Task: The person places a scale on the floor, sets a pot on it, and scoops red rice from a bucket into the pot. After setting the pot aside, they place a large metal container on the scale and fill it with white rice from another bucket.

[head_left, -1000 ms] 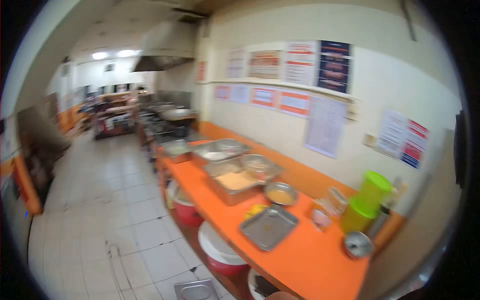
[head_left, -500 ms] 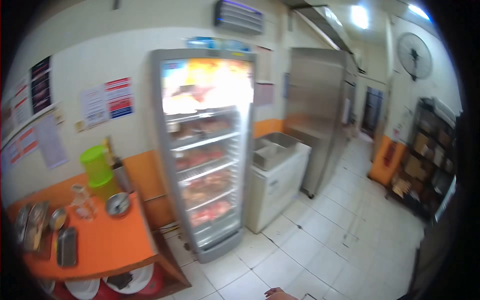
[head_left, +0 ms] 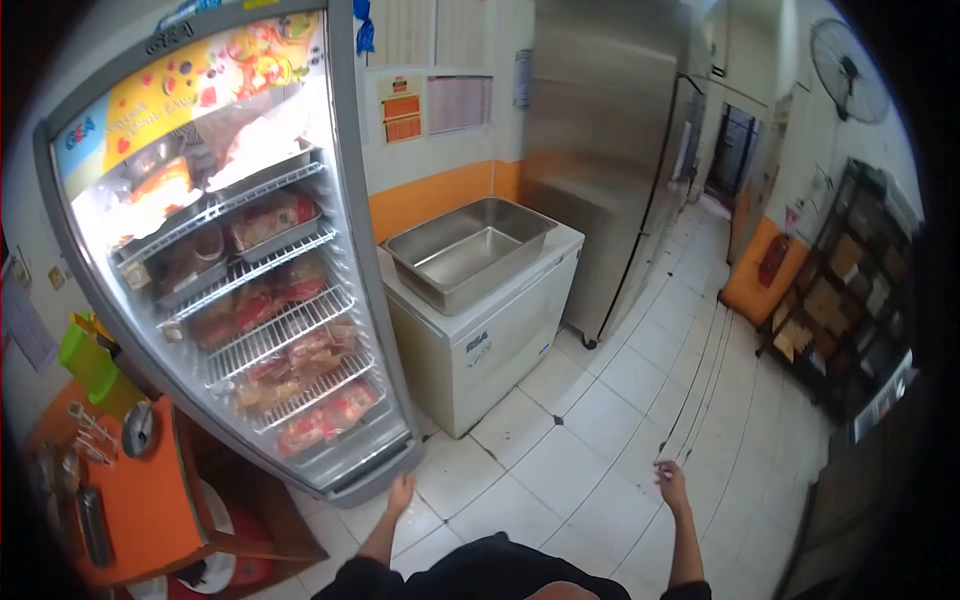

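Note:
My left hand point(head_left: 401, 493) hangs low beside the bottom corner of a lit glass-door fridge point(head_left: 290, 300), its fingers small in view and partly turned away. Further right, my right hand point(head_left: 668, 474) is held out over the white tiled floor with its fingers curled; whether it holds anything is too small to tell. The fridge shelves carry wrapped red packages point(head_left: 328, 415) and metal trays. Just right of the fridge, a deep steel pan point(head_left: 470, 250) sits on a white chest freezer point(head_left: 510, 350).
A tall steel cabinet point(head_left: 600, 150) stands behind the freezer. At the lower left is an orange table point(head_left: 150, 500) with utensils and a green container point(head_left: 88, 360). On the right are a shelf of boxes point(head_left: 835, 290), a fire extinguisher point(head_left: 773, 260) and a wall fan point(head_left: 848, 70).
The view has moved closer to the fridge and freezer and tilted down. Both forearms now show, where only one hand showed at the bottom edge. The pan appears larger, with its inside visible.

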A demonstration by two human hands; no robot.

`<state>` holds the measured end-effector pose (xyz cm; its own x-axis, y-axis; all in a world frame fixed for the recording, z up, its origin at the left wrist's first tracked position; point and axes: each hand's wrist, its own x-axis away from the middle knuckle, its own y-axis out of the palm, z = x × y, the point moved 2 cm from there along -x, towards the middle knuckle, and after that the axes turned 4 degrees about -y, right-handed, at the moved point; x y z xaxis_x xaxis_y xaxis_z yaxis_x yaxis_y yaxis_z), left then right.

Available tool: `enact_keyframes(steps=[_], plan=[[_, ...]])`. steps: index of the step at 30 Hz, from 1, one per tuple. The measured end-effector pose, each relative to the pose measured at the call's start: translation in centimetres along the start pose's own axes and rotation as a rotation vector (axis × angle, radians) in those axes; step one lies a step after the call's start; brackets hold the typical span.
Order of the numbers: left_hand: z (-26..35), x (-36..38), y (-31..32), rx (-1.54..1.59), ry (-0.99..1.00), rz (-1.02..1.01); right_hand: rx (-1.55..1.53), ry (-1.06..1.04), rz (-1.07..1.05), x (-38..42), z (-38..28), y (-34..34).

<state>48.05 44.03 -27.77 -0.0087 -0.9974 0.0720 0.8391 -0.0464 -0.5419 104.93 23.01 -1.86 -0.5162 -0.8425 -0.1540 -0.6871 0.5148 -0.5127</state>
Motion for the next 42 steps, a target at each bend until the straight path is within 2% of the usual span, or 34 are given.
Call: enact_keyframes(steps=[1, 2, 3, 6, 8, 9, 11, 13, 16, 18, 21, 22, 23, 24, 26, 29, 32, 34, 36, 38, 40, 42], plan=[[8.5, -3.6, -0.9, 0.081, -0.047, 0.079, 0.135, 0.000, 0.000, -1.6, 2.1, -2.7], [14.7, -7.5, -1.2, 0.193, -0.001, 0.132, 0.105, 0.053, 0.046, -2.7, 2.9, -4.6], [17.6, -12.5, -0.5, 0.322, 0.129, 0.205, 0.123, 0.055, 0.030, -4.1, 3.4, -5.9], [30.0, -21.3, -2.7, 0.222, 0.208, 0.566, 0.103, 0.052, -0.020, -12.4, 2.6, -4.7], [33.1, -28.1, -4.1, 0.184, 0.114, 0.653, 0.110, -0.020, -0.076, -19.5, 1.1, -1.0], [34.1, -31.0, -4.8, 0.156, -0.004, 0.700, 0.138, -0.089, -0.114, -23.9, 0.0, 1.6], [35.6, -35.8, -6.2, 0.106, -0.242, 0.806, 0.117, -0.419, -0.120, -33.2, -5.0, 7.7], [36.6, -37.9, -6.5, -0.014, -0.316, 0.758, 0.223, -0.571, -0.199, -42.6, -11.0, 12.8], [38.1, -38.4, -5.9, -0.146, -0.346, 0.683, 0.237, -0.748, -0.121, -57.4, -17.3, 20.5], [36.8, -39.5, -4.7, -0.121, -0.316, 0.729, 0.327, -0.825, -0.056, -65.9, -20.1, 25.7], [38.5, -39.0, -4.3, -0.177, -0.274, 0.746, 0.569, -0.693, -0.214, -76.0, -21.0, 33.0], [39.2, -38.6, -4.1, -0.177, -0.326, 0.733, 0.699, -0.667, -0.285, -78.5, -20.5, 35.3], [39.9, -38.1, -4.0, -0.179, -0.375, 0.718, 0.690, -0.641, -0.396, -80.3, -20.1, 36.8], [40.4, -37.9, -4.1, -0.186, -0.421, 0.705, 0.679, -0.612, -0.508, -81.6, -19.9, 38.5], [41.1, -37.6, -3.7, -0.227, -0.420, 0.770, 0.653, -0.605, -0.560, -82.8, -19.8, 40.7], [41.1, -36.3, -2.7, -0.207, -0.388, 0.843, 0.517, -0.552, -0.498, -81.1, -21.4, 40.4], [42.1, -34.8, -2.0, -0.146, -0.322, 0.906, 0.440, -0.765, -0.376, -81.7, -18.1, 40.7], [42.7, -31.9, -0.7, -0.085, -0.277, 0.940, 0.441, -0.705, -0.405, -79.4, -18.0, 37.9], [43.7, -27.1, 1.2, -0.134, -0.274, 0.962, 0.296, -0.788, -0.241, -77.9, -12.8, 36.0], [42.8, -21.6, 4.3, -0.044, -0.277, 0.986, 0.041, -0.721, -0.167, -74.8, -8.3, 32.8], [42.7, -15.6, 6.8, -0.007, -0.329, 1.006, 0.130, -0.656, -0.131, -71.3, -5.4, 29.2], [42.9, -10.1, 9.0, 0.001, -0.355, 1.087, 0.345, -0.455, -0.501, -66.0, -7.3, 24.6]])
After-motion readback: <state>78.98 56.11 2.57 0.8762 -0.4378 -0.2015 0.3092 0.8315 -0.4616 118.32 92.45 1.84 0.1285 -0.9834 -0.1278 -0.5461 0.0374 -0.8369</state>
